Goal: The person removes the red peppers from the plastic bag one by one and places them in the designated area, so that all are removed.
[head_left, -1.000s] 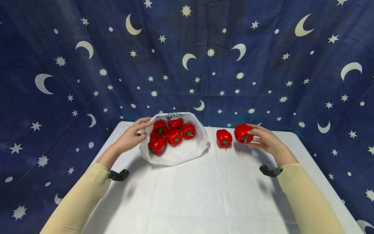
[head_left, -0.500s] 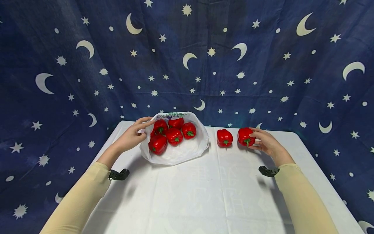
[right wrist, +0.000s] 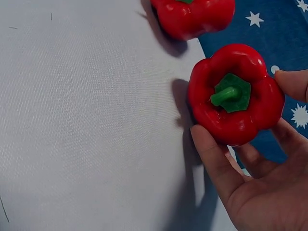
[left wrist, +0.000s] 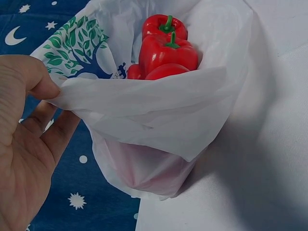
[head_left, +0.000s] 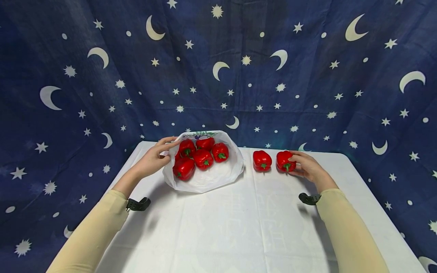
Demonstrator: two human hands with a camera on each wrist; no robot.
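Note:
A white plastic bag [head_left: 213,182] with a printed green tree lies on the table with its mouth open toward me. Several red bell peppers [head_left: 203,159] with green stems sit inside. At its left rim, my left hand [head_left: 152,159] pinches the plastic between thumb and fingers, as the left wrist view shows. My right hand [head_left: 308,169] holds another red bell pepper [right wrist: 262,91] from its right side, thumb and fingers around it, low over the tabletop. Just left of that one stands a separate bell pepper [head_left: 262,160], with a narrow gap between the two.
A white cloth covers the table [head_left: 218,231], its far edge right behind the bag and peppers. Behind it hangs a dark blue curtain [head_left: 198,76] with moons and stars. Each wrist wears a black band [head_left: 138,204].
My right hand has lowered its bell pepper toward the tabletop, a little right of where it was and farther from the neighbouring pepper. The left hand and the bag have stayed in place.

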